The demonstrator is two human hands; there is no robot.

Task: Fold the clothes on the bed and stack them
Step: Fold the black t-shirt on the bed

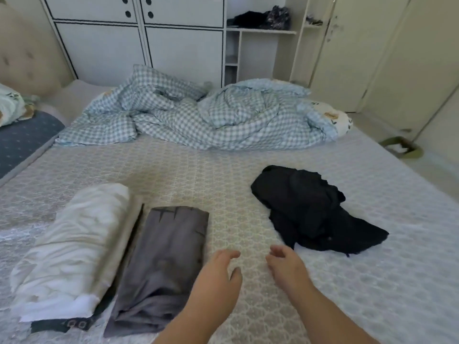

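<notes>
Grey shirt [161, 266]: folded, at 7 o'clock on the bed [372, 281]
Black clothes [313, 212]: heaped, at 3 o'clock
Hands: left hand [218, 274] and right hand [288, 266] relaxed, empty

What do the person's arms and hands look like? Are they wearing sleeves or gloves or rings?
Both arms are bare as far as the picture shows: no sleeves reach the forearms. The left hand and the right hand wear no gloves. No rings, watch or bracelets show on the fingers or wrists. The picture is a little blurry, so something very small could be missed.
</notes>
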